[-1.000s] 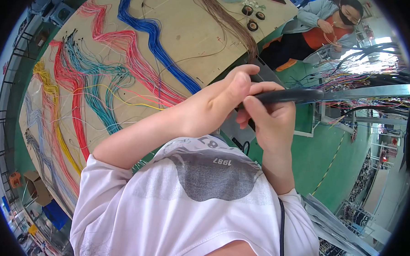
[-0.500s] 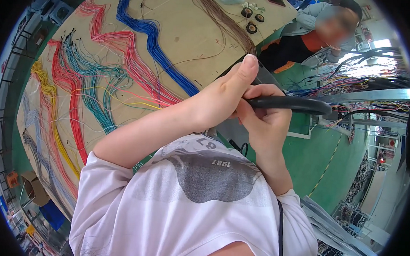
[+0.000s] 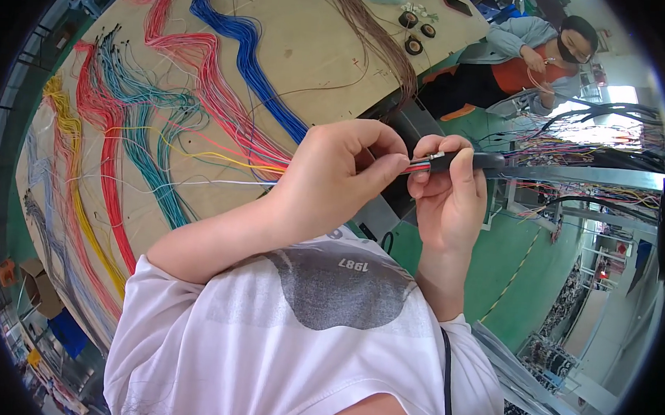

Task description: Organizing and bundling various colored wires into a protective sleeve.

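My left hand [image 3: 342, 167] is closed, thumb against fingertips, around a thin bundle of coloured wires [image 3: 420, 166]. From its far left side, yellow, red and white strands trail back over the table. Just to the right, my right hand [image 3: 449, 211] grips a thick black tube [image 3: 489, 161] between thumb and fingers near its end. The bundle meets that end of the tube, where a small pale part shows under my fingertips. How far the wires reach inside is hidden.
Long wire bundles lie across the wooden table [image 3: 320, 73]: blue [image 3: 248, 59], teal [image 3: 137, 136], red [image 3: 110, 168] and brown [image 3: 384, 46]. Small black rolls [image 3: 413, 46] sit near its far edge. A seated person [image 3: 517, 67] handles something beyond; a metal rail [image 3: 593, 176] with hanging wires stands right.
My left hand has drawn back left and its raised thumb now pinches the wires. The black tube, earlier curving right from my right hand, now shows its end with wires there.
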A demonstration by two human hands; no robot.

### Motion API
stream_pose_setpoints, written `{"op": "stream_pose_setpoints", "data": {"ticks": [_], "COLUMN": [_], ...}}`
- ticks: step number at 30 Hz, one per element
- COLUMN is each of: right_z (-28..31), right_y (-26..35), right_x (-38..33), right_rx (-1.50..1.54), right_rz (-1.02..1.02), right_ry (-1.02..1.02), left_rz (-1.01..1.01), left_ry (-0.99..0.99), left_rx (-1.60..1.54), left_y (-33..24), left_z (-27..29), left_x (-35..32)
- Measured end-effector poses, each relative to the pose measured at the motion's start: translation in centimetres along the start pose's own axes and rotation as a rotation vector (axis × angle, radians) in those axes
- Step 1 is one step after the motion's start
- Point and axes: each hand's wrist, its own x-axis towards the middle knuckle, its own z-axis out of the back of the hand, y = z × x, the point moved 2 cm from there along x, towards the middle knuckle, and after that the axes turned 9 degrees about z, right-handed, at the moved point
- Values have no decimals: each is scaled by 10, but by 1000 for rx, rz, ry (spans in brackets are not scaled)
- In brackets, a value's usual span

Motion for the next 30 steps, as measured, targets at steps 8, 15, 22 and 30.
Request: {"op": "stream_pose_setpoints", "data": {"ticks": [8, 15, 22, 30], "right_z": [-2, 2, 1, 8], "right_y": [0, 4, 5, 3], "right_x": [0, -2, -6, -9], "right_rx": [-108, -121, -223, -191], "right_rz": [81, 153, 194, 127], "right_ry": [85, 51, 112, 48], "left_rz": [-67, 25, -115, -9], "left_ry": [22, 88, 157, 172], "left_rx": [-178, 63, 358, -29], "left_y": [-6, -10, -21, -3], "left_z": [-2, 5, 1, -11], "left_x": [0, -2, 3, 11]}}
